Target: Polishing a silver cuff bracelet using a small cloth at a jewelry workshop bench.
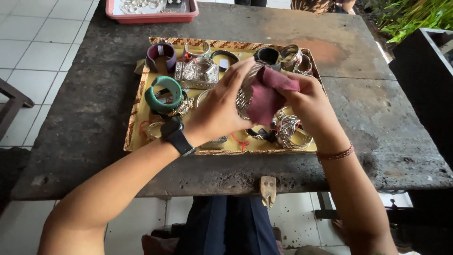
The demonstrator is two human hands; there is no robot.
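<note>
Two hands over tray: left hand fingers closed around silver mesh cuff, holding it upright; right hand pinches maroon cloth pressed against cuff's side. Green bangle lies left, apart.

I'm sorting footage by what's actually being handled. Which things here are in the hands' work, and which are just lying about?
In hand:
- silver cuff bracelet, held by the left hand
- dark red cloth, pressed on it by the right hand

Lying about:
- green bangle
- purple bangle
- black bangle
- patterned tray
- pink tray
- stone table
</note>
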